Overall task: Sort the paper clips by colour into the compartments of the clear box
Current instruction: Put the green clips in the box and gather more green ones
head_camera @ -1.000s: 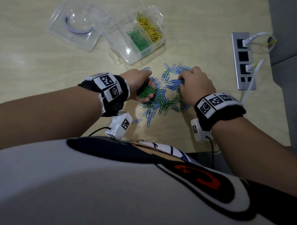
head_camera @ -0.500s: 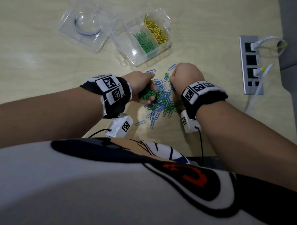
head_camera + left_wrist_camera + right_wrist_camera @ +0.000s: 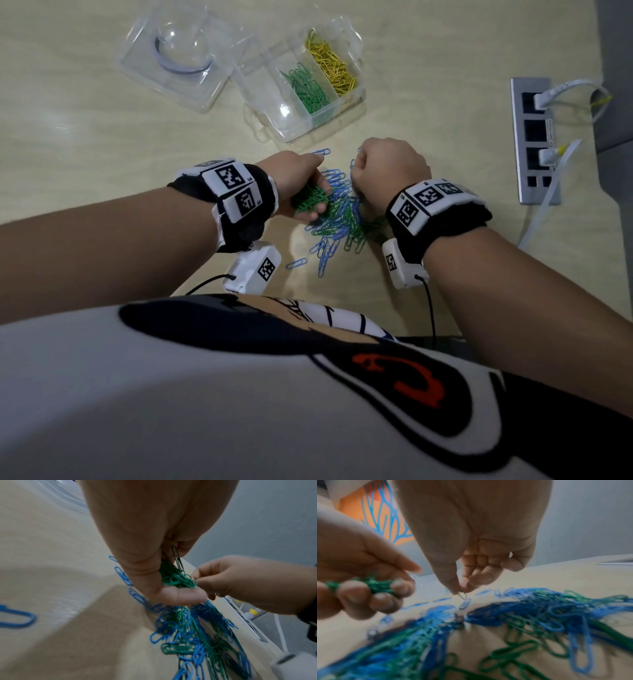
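Holding: left hand (image 3: pixel 296 185), fingers curled round a bunch of green clips (image 3: pixel 310 202); bunch sits in the palm, thumb below it, part of it spilling out past the fingertips toward the right hand.

Item, right hand (image 3: pixel 388 168): thumb and forefinger pinched on a single dark clip (image 3: pixel 462 595), which hangs point-down from the fingertips; other fingers loosely curled behind. Fingertips lie just beside the left hand's bunch, close to touching it in the left wrist view.

Item, mixed pile of blue and green clips (image 3: pixel 342 219): on the wooden table (image 3: pixel 85 137), directly beneath and between both hands, spreading toward the wearer. A few stray blue clips (image 3: pixel 296 263) lie apart on the near side, below the left wrist.

Item, clear box (image 3: pixel 298 85): beyond the hands, lid open. Green clips in box (image 3: pixel 308 90) fill the middle compartment; yellow clips (image 3: pixel 330 65) the far-right one; the compartment nearest the left hand holds no clips that can be made out.

Item, lid (image 3: pixel 178 58): lies flat, beyond the left hand.

Item, socket strip (image 3: pixel 534 137): well right of the right hand, white cables plugged in.
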`<state>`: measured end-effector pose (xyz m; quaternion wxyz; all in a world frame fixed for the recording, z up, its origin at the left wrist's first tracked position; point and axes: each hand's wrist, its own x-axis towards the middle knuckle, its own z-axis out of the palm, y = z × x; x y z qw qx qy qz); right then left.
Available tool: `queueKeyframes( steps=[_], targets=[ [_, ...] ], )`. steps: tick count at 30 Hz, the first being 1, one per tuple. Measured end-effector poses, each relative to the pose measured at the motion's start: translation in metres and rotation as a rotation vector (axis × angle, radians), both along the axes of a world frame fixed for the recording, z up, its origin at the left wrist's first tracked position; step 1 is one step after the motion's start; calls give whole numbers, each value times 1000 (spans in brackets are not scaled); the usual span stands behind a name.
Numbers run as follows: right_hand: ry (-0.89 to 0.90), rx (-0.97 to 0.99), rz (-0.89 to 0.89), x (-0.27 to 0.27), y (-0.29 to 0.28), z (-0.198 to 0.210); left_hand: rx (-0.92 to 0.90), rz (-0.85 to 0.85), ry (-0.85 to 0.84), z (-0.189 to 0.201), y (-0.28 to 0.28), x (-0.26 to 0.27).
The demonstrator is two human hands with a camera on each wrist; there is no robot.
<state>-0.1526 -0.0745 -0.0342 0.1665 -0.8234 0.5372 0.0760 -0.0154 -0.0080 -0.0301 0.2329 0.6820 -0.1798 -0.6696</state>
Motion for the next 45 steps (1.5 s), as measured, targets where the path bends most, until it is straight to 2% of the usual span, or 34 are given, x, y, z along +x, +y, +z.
queueKeyframes(
  steps=[4,8,12,13,15,17,18,20,26,31,34,42,45],
  targets=[
    [-344,143,-40,2,27,16,-20,46,-12,-1,-3,-3],
    [-375,235,5,1,45,23,-22,19,-37,0,-5,-8],
    [-466,128,-172,-21,29,16,-5,-37,16,3,-3,-16],
    [-424,65,-234,-30,20,11,-2,-47,18,3,-3,-18],
    [-213,-34,-344,-51,2,2,3,-48,24,4,-2,-18],
    [-21,-13,-431,-69,-9,-5,5,-49,25,5,-2,-17],
    [14,22,-456,-74,-10,-8,4,-53,23,5,-2,-17],
    [-15,53,-428,-76,-10,-13,4,-59,17,5,-1,-16],
    [-78,31,-179,-55,-1,-15,4,-54,8,4,-2,-15],
    [-258,-18,-256,-61,-8,-12,1,-54,-2,3,-2,-13],
    [-277,-1,-278,-69,-13,-7,-1,-62,-11,2,-2,-13],
    [-422,89,-241,-63,-10,-1,4,-60,10,4,-7,-19],
    [-550,198,-242,-55,-4,4,-1,-50,13,4,-9,-19]
  ],
)
